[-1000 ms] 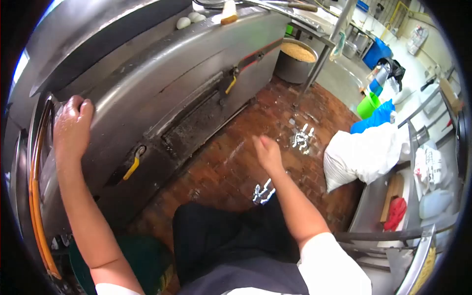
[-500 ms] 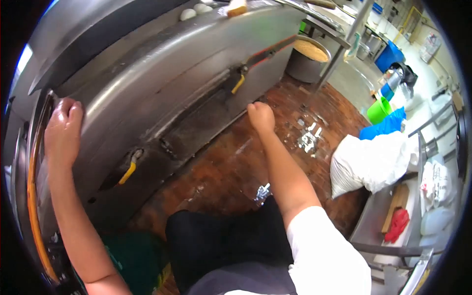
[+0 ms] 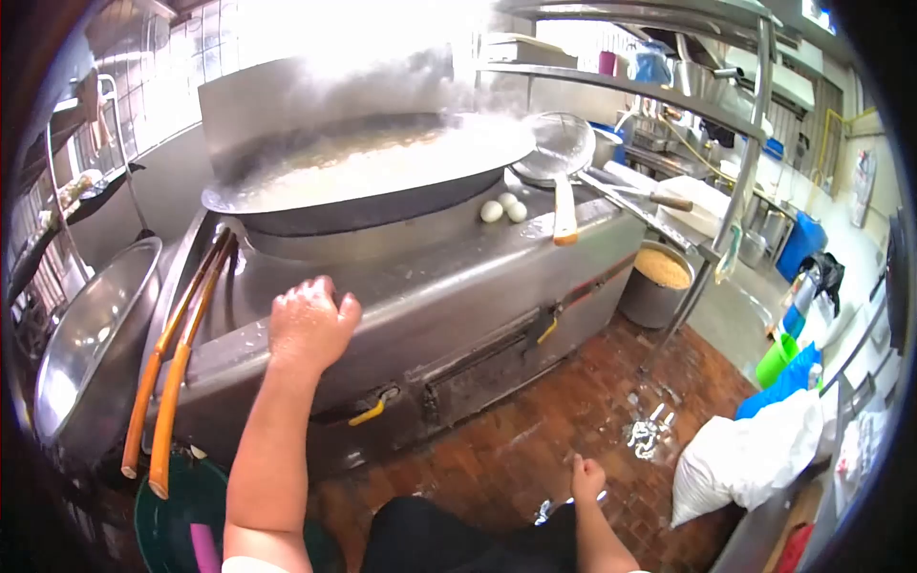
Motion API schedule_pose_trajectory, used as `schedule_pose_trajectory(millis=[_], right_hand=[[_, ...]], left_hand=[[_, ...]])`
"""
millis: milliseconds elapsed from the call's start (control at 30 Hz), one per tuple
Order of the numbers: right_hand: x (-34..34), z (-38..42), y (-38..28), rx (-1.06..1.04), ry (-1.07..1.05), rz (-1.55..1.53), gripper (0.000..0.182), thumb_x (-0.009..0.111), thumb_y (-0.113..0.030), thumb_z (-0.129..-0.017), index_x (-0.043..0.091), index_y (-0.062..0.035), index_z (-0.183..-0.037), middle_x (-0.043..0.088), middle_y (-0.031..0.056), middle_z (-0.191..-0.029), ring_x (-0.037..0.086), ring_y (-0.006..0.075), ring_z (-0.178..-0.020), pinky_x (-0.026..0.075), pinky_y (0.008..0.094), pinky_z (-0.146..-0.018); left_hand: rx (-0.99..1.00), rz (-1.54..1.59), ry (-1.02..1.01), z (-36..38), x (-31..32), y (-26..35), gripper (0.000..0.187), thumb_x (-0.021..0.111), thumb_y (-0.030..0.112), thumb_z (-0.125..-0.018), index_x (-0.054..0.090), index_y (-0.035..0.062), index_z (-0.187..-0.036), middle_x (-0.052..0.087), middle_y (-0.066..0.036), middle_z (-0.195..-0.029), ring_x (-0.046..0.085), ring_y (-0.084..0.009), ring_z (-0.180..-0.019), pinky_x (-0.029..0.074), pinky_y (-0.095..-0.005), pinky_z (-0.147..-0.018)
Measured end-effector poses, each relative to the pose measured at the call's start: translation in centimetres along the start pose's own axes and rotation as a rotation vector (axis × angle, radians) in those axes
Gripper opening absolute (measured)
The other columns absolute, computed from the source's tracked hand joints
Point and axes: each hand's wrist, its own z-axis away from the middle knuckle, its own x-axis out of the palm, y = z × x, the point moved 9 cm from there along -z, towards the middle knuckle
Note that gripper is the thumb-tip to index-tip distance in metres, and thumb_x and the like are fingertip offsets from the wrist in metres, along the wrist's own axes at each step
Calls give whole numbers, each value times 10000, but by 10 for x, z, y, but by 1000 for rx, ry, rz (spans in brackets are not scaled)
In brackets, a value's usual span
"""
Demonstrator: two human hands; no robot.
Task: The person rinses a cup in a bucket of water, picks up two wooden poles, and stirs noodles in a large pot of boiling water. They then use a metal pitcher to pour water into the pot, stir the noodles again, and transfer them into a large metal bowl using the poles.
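Note:
My left hand (image 3: 310, 325) hovers at the front edge of the steel stove (image 3: 420, 272), fingers curled and closed, with no object showing in it. To its left, two long wooden handles (image 3: 179, 368) lean on the stove's corner. Behind the hand, a large wide pan (image 3: 373, 205) of pale bubbling liquid steams on the stovetop. My right hand (image 3: 586, 477) is a closed fist low over the brown tiled floor (image 3: 497, 430), near my dark apron (image 3: 449, 535); nothing shows in it.
Three white eggs (image 3: 503, 208) and a mesh skimmer (image 3: 561, 153) lie right of the pan. A metal basin (image 3: 91, 334) stands at left, above a green bin (image 3: 158, 525). At right are a grain-filled pot (image 3: 659, 277), white sack (image 3: 740, 458) and shelf post (image 3: 731, 210).
The view has tilted up, bringing in the steaming pan. My left hand has come away from the stove's left corner; my right fist has dropped back towards my body.

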Motion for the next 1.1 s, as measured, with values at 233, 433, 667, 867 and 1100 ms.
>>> schedule_pose_trajectory(millis=[233, 433, 667, 867, 1100], right_hand=[[28, -36, -25, -155, -114, 110, 365, 580, -295, -852, 565, 18, -665, 573, 229, -662, 558, 395, -623, 431, 476, -604], [49, -81, -147, -248, -181, -2, 329, 545, -285, -877, 595, 25, -777, 573, 245, -754, 602, 355, -725, 451, 420, -674], [87, -62, -112, -82, -320, -445, 289, 572, -228, -922, 608, -22, -724, 565, -21, -694, 503, 91, -683, 409, 283, -624], [88, -28, -12, 163, -368, -468, 428, 579, -206, -915, 349, -138, -561, 340, -88, -561, 303, 41, -530, 226, 257, -474], [58, -24, 3, 205, -349, -441, 414, 571, -202, -918, 357, -154, -567, 338, -89, -556, 295, 34, -526, 216, 246, -473]], left_hand=[[20, 18, 35, 1, 1, -1, 412, 470, 389, -880, 604, 14, -983, 639, -180, -1002, 602, -336, -979, 442, -456, -879], [109, -1, 45, -4, 14, -4, 436, 436, 393, -895, 600, 8, -1016, 638, -191, -1019, 607, -363, -960, 452, -471, -864], [-31, 15, -65, -4, 3, -4, 478, 423, 418, -889, 602, 17, -1078, 628, -212, -1079, 584, -367, -1043, 436, -454, -925], [-22, 27, -52, -4, 5, -3, 461, 421, 403, -882, 601, 16, -1054, 621, -220, -1069, 582, -371, -1029, 434, -452, -920], [-47, 20, -39, -4, 4, -2, 491, 436, 429, -882, 606, -4, -1041, 638, -204, -1051, 596, -349, -1028, 437, -445, -909]])
